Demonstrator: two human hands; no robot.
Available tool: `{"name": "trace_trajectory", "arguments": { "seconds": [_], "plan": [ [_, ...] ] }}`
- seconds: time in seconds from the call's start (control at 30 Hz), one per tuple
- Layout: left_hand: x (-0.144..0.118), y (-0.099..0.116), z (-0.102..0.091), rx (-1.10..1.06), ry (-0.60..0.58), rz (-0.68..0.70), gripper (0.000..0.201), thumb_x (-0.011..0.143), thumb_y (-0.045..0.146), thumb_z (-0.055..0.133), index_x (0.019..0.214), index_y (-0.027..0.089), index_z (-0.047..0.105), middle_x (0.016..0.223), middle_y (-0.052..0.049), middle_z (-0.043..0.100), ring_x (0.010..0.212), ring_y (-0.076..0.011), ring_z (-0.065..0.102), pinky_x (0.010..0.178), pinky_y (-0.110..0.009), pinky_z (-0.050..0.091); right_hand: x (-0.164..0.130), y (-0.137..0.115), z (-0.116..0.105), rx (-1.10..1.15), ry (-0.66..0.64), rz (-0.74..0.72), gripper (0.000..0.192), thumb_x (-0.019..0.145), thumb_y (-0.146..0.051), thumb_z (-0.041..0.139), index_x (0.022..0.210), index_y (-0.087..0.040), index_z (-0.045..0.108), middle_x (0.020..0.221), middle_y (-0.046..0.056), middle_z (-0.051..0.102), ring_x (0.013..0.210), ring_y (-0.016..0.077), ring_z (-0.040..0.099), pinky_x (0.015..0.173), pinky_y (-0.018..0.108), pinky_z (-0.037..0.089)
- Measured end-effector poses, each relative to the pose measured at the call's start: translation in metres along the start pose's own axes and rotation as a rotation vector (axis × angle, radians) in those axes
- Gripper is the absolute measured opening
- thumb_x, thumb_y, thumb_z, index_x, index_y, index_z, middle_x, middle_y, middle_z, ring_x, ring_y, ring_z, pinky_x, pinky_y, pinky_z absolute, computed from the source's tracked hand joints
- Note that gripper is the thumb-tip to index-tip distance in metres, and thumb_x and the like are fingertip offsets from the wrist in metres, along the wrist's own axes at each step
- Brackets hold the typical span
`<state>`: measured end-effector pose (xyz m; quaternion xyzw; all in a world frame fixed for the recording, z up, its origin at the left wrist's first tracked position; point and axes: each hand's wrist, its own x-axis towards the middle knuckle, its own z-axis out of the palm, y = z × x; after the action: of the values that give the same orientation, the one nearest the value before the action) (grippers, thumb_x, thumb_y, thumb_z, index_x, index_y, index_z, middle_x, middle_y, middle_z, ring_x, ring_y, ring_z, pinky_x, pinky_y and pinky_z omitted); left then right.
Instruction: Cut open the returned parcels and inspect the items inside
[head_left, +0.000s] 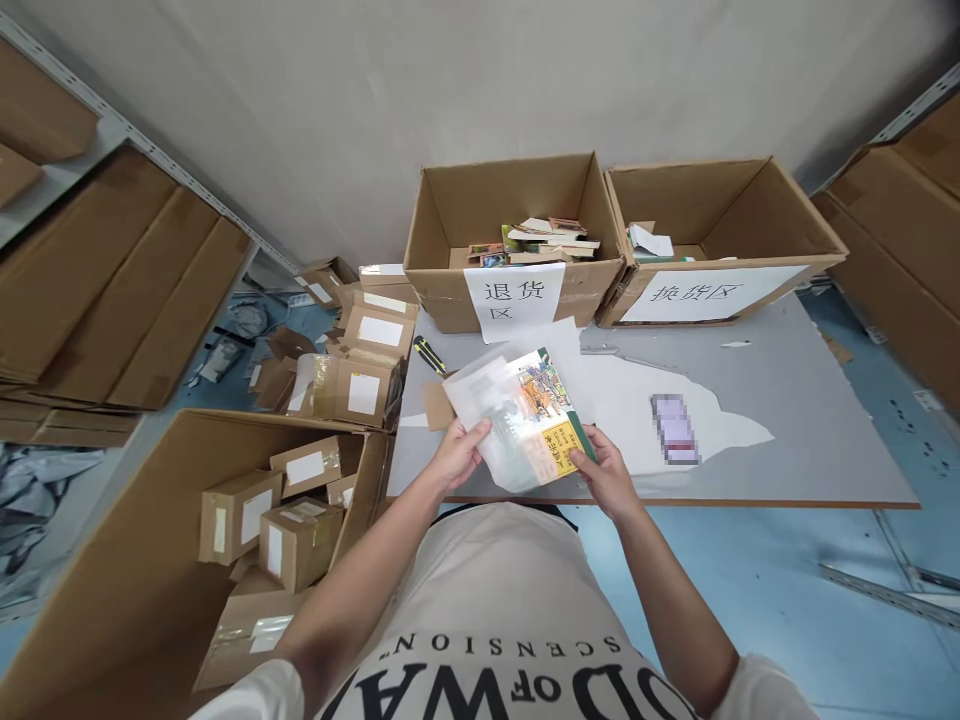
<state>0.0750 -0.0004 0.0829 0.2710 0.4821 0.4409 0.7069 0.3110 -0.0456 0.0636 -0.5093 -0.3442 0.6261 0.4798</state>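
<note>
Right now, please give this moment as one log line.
left hand: holds translucent wrap | right hand: holds book | book: partly covered by wrap

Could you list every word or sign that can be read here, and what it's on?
"退货区": paper sign on the left open box.
"换货区": second paper sign on the right open box.
"OD OF WA" and "SCENSION", cut off, upside down: shirt.
Book: characters too small to read surely.
Parcel labels: too small to read.
Pixelated item: unreadable.
</note>
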Motion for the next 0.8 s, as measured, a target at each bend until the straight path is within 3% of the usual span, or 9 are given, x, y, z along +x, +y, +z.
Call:
{"name": "trace_trajectory", "arguments": {
  "seconds": [0.13,0.23,0.4,0.53,0.6,0.67,0.8],
  "plan": [
    [0.011,0.010,-0.014,0.036,0.149,0.094,0.057,0.068,0.052,0.074,0.112,0.018,0.061,0.119,-0.012,0.065,0.112,-0.0284,0.059,0.090,-0.040,0.053,0.010,-0.018,-0.023,-0.062,0.066,-0.054,0.049,0.068,-0.047,0.075,0.108,-0.023,0.060,0.105,0.007,0.069,0.090,0.0224,0.065,0.073,0.034,0.054],
    [0.021,0.021,-0.027,0.154,0.223,0.214,0.056,0.070,0.052,0.072,0.109,0.014,0.061,0.108,-0.012,0.068,0.100,-0.0263,0.064,0.083,-0.037,0.055,0.018,-0.040,-0.040,-0.069,0.140,-0.126,0.044,0.067,-0.046,0.076,0.100,-0.024,0.058,0.086,0.003,0.070,0.074,0.0199,0.066,0.066,0.033,0.053],
    [0.044,0.059,-0.051,0.326,0.329,0.374,0.037,0.072,0.040,0.071,0.092,0.009,0.064,0.087,-0.007,0.069,0.079,-0.0164,0.063,0.070,-0.026,0.052,0.025,-0.078,-0.060,-0.157,0.258,-0.320,0.037,0.070,-0.049,0.073,0.090,-0.023,0.057,0.076,0.001,0.067,0.068,0.0177,0.065,0.065,0.031,0.052],
    [0.074,0.102,-0.100,0.187,0.657,0.618,0.030,0.074,0.032,0.066,0.097,0.013,0.059,0.091,-0.004,0.067,0.078,-0.0126,0.063,0.068,-0.023,0.051,0.022,-0.088,-0.061,-0.183,0.258,-0.405,0.032,0.072,-0.045,0.073,0.090,-0.023,0.059,0.075,-0.001,0.066,0.066,0.0144,0.062,0.061,0.026,0.051],
    [0.083,0.119,-0.135,0.100,0.879,0.587,0.024,0.082,0.027,0.057,0.103,0.014,0.054,0.089,-0.001,0.065,0.075,-0.0099,0.061,0.064,-0.022,0.049,0.020,-0.084,-0.057,-0.181,0.257,-0.416,0.031,0.071,-0.045,0.074,0.089,-0.024,0.060,0.074,-0.002,0.064,0.064,0.0134,0.061,0.060,0.025,0.050],
    [0.084,0.129,-0.169,0.024,1.023,0.425,0.021,0.089,0.020,0.046,0.109,0.015,0.049,0.085,0.003,0.061,0.071,-0.0074,0.058,0.064,-0.023,0.047,0.018,-0.078,-0.052,-0.185,0.240,-0.393,0.030,0.071,-0.044,0.074,0.088,-0.023,0.060,0.072,-0.002,0.064,0.062,0.0130,0.060,0.058,0.024,0.050],
    [0.070,0.135,-0.211,-0.004,1.006,0.278,0.023,0.095,0.017,0.030,0.110,0.012,0.046,0.083,0.001,0.058,0.080,-0.0110,0.057,0.071,-0.028,0.046,0.016,-0.070,-0.042,-0.204,0.181,-0.314,0.031,0.071,-0.045,0.074,0.087,-0.023,0.060,0.070,-0.002,0.065,0.059,0.0139,0.061,0.055,0.025,0.051]
  ]
}}
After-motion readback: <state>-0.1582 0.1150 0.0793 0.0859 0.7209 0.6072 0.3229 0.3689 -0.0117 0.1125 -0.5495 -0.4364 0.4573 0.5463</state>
